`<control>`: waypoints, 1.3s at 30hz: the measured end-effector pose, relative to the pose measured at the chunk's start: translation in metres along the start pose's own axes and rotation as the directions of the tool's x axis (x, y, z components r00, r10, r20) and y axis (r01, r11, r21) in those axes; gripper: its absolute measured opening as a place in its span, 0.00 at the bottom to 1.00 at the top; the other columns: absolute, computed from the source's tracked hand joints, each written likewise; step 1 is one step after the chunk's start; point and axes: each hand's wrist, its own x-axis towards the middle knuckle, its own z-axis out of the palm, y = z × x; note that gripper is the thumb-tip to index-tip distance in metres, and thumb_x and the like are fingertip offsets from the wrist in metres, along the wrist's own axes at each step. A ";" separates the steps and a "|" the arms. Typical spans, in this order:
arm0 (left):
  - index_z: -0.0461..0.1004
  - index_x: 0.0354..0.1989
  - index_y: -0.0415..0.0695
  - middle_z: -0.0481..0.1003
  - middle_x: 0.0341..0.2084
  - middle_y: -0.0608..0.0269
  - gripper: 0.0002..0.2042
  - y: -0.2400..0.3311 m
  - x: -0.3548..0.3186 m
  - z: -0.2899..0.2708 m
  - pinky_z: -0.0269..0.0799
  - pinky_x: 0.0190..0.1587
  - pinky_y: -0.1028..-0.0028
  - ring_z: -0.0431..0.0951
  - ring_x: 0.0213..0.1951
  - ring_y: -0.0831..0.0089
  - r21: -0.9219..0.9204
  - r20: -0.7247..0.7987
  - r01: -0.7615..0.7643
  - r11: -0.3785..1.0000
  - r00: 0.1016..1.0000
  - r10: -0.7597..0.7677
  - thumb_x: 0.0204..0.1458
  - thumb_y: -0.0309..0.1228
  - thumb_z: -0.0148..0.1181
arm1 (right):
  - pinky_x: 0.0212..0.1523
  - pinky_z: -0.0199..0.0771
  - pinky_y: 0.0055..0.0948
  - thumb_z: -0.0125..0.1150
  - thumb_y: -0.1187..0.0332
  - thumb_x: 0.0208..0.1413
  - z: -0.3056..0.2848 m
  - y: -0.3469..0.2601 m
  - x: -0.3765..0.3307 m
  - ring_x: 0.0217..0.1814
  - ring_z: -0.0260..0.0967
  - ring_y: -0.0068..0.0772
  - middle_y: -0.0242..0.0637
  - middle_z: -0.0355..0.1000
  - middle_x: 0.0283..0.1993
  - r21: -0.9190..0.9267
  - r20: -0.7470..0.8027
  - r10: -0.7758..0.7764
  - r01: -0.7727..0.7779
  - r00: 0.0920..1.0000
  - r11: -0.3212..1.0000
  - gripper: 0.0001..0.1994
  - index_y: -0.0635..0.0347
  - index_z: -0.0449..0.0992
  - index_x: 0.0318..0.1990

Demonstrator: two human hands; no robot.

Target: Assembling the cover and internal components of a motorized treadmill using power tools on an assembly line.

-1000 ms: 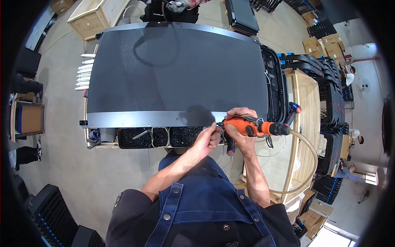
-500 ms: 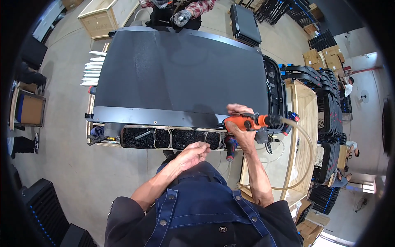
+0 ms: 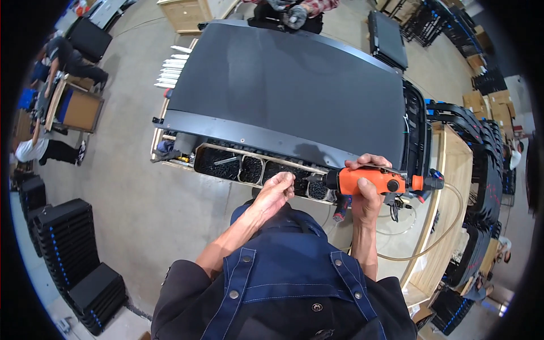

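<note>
My right hand (image 3: 368,201) is wrapped round an orange air screwdriver (image 3: 354,181), held level with its dark nose pointing left. A tan hose runs from its back end. My left hand (image 3: 276,194) is pinched closed just left of the driver's tip; whatever is between the fingertips is too small to make out. Both hands are over the near side of the bench, by a row of bins of small black screws (image 3: 251,169). Beyond them lies a wide dark flat deck (image 3: 283,85) with a grey rail (image 3: 243,136) along its near edge.
A blue and red power drill (image 3: 340,208) hangs by the bins. White bars (image 3: 173,69) stick out at the deck's left. To the right is a wooden crate (image 3: 447,170). Across the deck, a co-worker's gloved hand (image 3: 295,17) shows. Black parts are stacked (image 3: 65,249) at left.
The driver has come away from the near rail and swung level, its nose now toward my left hand. My left hand has risen slightly, and the view has shifted left.
</note>
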 end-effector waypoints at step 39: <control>0.72 0.39 0.46 0.72 0.25 0.70 0.19 0.135 -0.010 -0.069 0.66 0.29 0.76 0.69 0.26 0.78 -0.154 -0.232 0.137 0.978 0.957 -0.171 0.66 0.51 0.52 | 0.53 0.78 0.41 0.68 0.82 0.48 0.206 0.136 0.049 0.47 0.75 0.39 0.46 0.72 0.47 -0.432 0.361 0.003 0.164 0.932 0.887 0.23 0.59 0.64 0.50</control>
